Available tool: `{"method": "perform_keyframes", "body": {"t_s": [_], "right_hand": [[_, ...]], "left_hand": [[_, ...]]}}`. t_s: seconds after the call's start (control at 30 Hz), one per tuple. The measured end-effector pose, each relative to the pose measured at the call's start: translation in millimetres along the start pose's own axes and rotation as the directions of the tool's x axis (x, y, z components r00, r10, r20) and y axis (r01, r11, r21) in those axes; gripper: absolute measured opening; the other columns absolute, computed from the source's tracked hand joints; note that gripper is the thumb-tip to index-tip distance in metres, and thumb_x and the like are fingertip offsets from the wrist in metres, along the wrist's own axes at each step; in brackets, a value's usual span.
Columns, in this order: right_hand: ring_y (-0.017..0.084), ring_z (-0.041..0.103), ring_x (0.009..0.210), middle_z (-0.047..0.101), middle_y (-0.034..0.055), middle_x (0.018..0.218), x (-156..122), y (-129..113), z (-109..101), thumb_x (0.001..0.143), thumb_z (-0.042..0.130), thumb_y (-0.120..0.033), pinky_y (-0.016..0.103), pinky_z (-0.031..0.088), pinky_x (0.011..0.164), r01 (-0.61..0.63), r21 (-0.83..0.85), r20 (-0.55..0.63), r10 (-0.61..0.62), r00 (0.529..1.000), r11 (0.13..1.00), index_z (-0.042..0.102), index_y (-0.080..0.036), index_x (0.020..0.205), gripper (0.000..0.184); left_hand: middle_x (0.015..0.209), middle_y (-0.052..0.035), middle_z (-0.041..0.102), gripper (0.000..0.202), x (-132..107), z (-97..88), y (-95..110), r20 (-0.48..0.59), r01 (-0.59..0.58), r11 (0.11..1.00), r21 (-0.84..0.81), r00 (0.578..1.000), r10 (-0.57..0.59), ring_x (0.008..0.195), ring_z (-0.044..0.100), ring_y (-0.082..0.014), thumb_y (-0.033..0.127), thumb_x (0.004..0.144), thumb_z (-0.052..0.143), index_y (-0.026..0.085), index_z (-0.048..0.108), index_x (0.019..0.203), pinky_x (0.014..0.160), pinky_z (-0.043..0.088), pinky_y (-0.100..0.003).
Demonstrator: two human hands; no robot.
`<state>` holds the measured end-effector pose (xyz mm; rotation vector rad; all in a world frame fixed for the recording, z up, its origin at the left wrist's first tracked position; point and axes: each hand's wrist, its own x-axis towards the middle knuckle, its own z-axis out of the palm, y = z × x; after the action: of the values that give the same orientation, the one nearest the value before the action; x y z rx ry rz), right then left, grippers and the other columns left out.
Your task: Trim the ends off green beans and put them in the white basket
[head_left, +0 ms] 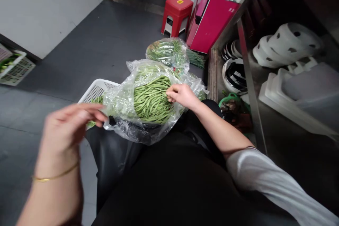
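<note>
A clear plastic bag full of long green beans lies open in front of my lap. My right hand is over the right side of the beans, its fingers closed in a pinch; whatever is between them is hidden. My left hand, blurred, hangs at the bag's left edge with its fingers bent towards the plastic. I cannot tell whether it grips the bag. Behind that hand a white perforated basket holds more green beans.
Beyond the bag lies another clear bag of greens. A red stool stands farther back beside a pink cabinet. On the right, a metal shelf carries white plastic tubs. Another white basket sits at far left.
</note>
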<state>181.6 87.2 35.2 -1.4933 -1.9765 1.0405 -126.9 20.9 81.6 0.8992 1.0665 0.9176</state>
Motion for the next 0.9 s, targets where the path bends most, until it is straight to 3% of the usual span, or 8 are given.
{"method": "perform_keyframes", "body": {"t_s": [0.1, 0.23, 0.37, 0.53, 0.6, 0.73, 0.83, 0.9], "right_hand": [[0.012, 0.064, 0.061, 0.067, 0.0029, 0.07, -39, -9, 5, 0.084, 0.052, -0.025, 0.024, 0.05, 0.062, 0.081, 0.278, 0.035, -0.094, 0.995, 0.957, 0.065, -0.013, 0.081, 0.018], [0.011, 0.062, 0.067, 0.068, 0.0028, 0.074, -83, -3, 33, 0.084, 0.055, -0.027, 0.022, 0.047, 0.065, 0.287, 0.203, -0.056, -0.281, 0.958, 0.936, 0.065, -0.015, 0.079, 0.016], [0.011, 0.057, 0.063, 0.064, 0.0028, 0.068, -105, 15, 55, 0.088, 0.052, -0.024, 0.021, 0.043, 0.062, 0.244, 0.016, -0.045, -0.243, 0.969, 0.97, 0.059, -0.014, 0.075, 0.018], [0.013, 0.056, 0.065, 0.063, 0.0051, 0.071, -111, 23, 59, 0.084, 0.056, -0.021, 0.023, 0.039, 0.059, 0.339, -0.167, 0.416, -0.246, 0.875, 0.926, 0.06, -0.012, 0.076, 0.012], [0.013, 0.055, 0.063, 0.061, 0.0027, 0.067, -102, 23, 47, 0.079, 0.062, -0.024, 0.022, 0.038, 0.057, 0.283, -0.135, 0.498, -0.182, 0.848, 0.95, 0.062, -0.013, 0.075, 0.012], [0.009, 0.049, 0.051, 0.056, -0.0021, 0.064, -68, 19, 9, 0.077, 0.063, -0.041, 0.02, 0.037, 0.048, -0.049, 0.285, 0.252, -0.025, 0.967, 0.957, 0.059, -0.014, 0.101, 0.036], [0.007, 0.045, 0.043, 0.053, -0.0033, 0.061, -50, 7, -7, 0.083, 0.053, -0.044, 0.02, 0.037, 0.043, -0.034, 0.572, 0.09, -0.022, 0.996, 0.819, 0.054, -0.012, 0.107, 0.04], [0.007, 0.047, 0.043, 0.055, -0.0021, 0.061, -51, -3, -5, 0.084, 0.05, -0.042, 0.021, 0.039, 0.043, 0.044, 0.548, 0.042, -0.08, 0.996, 0.835, 0.055, -0.012, 0.096, 0.033]], "left_hand": [[0.069, -0.0088, 0.068, 0.033, -2, 64.5, -49, 0.119, 0.178, 0.984, -0.013, 0.977, -0.175, 0.054, 0.06, -0.0155, 0.039, 0.071, 0.071, 0.011, 0.068, 0.087, 0.049, 0.046, -0.025], [0.067, -0.0069, 0.067, 0.026, 27, 119.2, -105, 0.108, 0.3, 0.878, -0.373, 0.954, -0.28, 0.057, 0.061, -0.0138, 0.035, 0.072, 0.07, 0.011, 0.067, 0.079, 0.049, 0.047, -0.022], [0.063, -0.002, 0.065, 0.02, 36, 124.2, -115, 0.015, 0.259, 0.862, -0.435, 0.96, -0.281, 0.052, 0.057, -0.0079, 0.025, 0.063, 0.078, 0.011, 0.065, 0.073, 0.05, 0.047, -0.016], [0.062, -0.0024, 0.066, 0.017, 18, 128.1, -99, -0.01, 0.112, 0.988, -0.105, 0.993, -0.113, 0.049, 0.055, -0.0083, 0.022, 0.063, 0.077, 0.012, 0.065, 0.071, 0.047, 0.044, -0.017], [0.062, -0.0027, 0.065, 0.019, 12, 129.3, -95, 0.026, 0.085, 0.996, -0.025, 0.996, -0.084, 0.047, 0.054, -0.0086, 0.024, 0.065, 0.076, 0.012, 0.068, 0.078, 0.046, 0.043, -0.019], [0.059, -0.0007, 0.062, 0.032, 7, 125.4, -92, 0.13, 0.098, 0.994, 0.055, 0.986, -0.104, 0.048, 0.051, -0.0097, 0.024, 0.065, 0.075, 0.014, 0.069, 0.095, 0.044, 0.041, -0.02], [0.057, -0.0005, 0.059, 0.029, 7, 120.9, -91, 0.166, 0.118, 0.99, 0.075, 0.978, -0.129, 0.05, 0.051, -0.0105, 0.025, 0.068, 0.072, 0.014, 0.07, 0.094, 0.046, 0.039, -0.02], [0.056, -0.0015, 0.059, 0.02, 9, 119.2, -94, 0.166, 0.148, 0.988, 0.044, 0.974, -0.154, 0.052, 0.052, -0.0113, 0.026, 0.071, 0.067, 0.013, 0.07, 0.087, 0.049, 0.039, -0.022]]}}
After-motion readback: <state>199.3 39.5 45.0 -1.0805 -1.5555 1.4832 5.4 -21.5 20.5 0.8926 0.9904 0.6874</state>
